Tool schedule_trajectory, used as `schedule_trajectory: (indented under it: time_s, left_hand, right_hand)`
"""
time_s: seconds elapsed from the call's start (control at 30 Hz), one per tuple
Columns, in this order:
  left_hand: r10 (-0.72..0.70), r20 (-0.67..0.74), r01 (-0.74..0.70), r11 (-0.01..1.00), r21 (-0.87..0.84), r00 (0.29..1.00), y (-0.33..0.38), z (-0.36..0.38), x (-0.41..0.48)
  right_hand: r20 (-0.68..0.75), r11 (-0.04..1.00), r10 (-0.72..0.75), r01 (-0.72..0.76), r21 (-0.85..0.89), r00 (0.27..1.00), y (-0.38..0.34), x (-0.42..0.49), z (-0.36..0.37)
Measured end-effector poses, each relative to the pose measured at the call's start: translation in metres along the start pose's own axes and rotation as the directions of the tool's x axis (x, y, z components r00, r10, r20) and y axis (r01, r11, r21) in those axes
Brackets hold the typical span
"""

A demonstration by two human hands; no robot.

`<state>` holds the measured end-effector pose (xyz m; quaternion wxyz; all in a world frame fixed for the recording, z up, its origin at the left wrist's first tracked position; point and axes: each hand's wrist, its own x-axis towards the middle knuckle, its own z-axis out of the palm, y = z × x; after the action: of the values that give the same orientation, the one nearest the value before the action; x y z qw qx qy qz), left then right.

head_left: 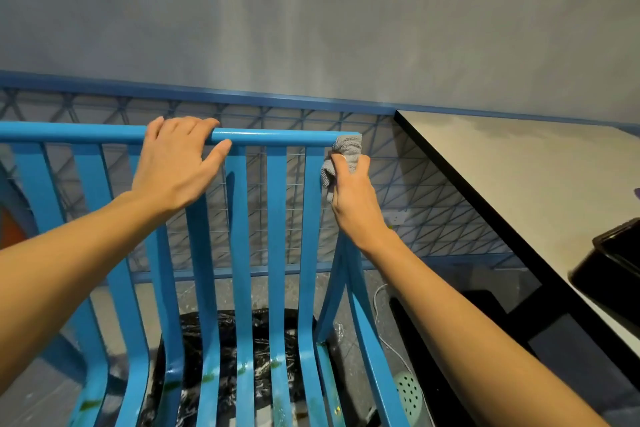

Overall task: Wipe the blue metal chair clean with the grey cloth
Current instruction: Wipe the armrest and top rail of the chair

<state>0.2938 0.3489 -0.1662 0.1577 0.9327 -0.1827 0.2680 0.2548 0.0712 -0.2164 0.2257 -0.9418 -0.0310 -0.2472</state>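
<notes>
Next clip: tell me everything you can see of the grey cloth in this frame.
The grey cloth is small and soft-looking, with a ribbed, towel-like weave. It is bunched up rather than spread flat. The right hand grips it with the thumb across its front, and a loose fold hangs down left of the thumb. Its upper part is pressed against the right end of the top rail of the blue chair, at the backrest's upper right corner. No stains or wetness can be made out.

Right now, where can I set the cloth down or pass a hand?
Bare: the white table between its black edge and the black box. A hand likely fits between the chair slats. Crowded: the top rail, with left hand, grey cloth and right hand.
</notes>
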Motion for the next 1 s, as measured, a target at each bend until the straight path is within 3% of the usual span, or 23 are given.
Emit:
schedule_trajectory:
  time_s: [0.13, 0.3, 0.43, 0.5, 0.67, 0.77, 1.0]
  left_hand:
    - [-0.001, 0.018, 0.000, 0.999, 0.049, 1.000, -0.001, 0.000, 0.000]
    - [-0.083, 0.134, 0.072, 0.993, 0.089, 0.987, 0.015, -0.004, -0.008]
    - [0.049, 0.304, -0.055, 0.998, 0.010, 0.951, 0.065, -0.005, -0.066]
    - [0.109, 0.411, -0.067, 0.991, -0.115, 0.905, 0.099, 0.005, -0.117]
    - [0.105, 0.560, 0.169, 0.893, -0.416, 0.822, 0.175, 0.030, -0.227]
    - [0.091, 0.622, 0.314, 0.801, -0.509, 0.778, 0.206, 0.030, -0.280]
    - [-0.034, 0.735, 0.634, 0.535, -0.559, 0.677, 0.248, 0.007, -0.362]
  right_hand:
    - [0.128, 0.999, 0.036, -0.033, -0.027, 0.991, 0.010, -0.049, 0.012]
    - [0.259, 0.977, 0.197, -0.166, -0.136, 0.945, 0.010, -0.137, 0.024]
    - [0.360, 0.965, 0.243, -0.187, -0.185, 0.901, 0.004, -0.171, 0.008]
    - [0.426, 0.963, 0.252, -0.182, -0.198, 0.869, 0.000, -0.196, 0.000]
    - [0.534, 0.948, 0.290, -0.163, -0.272, 0.794, -0.015, -0.259, -0.036]
    - [0.575, 0.945, 0.299, -0.151, -0.291, 0.762, -0.023, -0.305, -0.058]
    - [0.430, 0.964, 0.252, -0.184, -0.194, 0.867, -0.027, -0.406, -0.088]
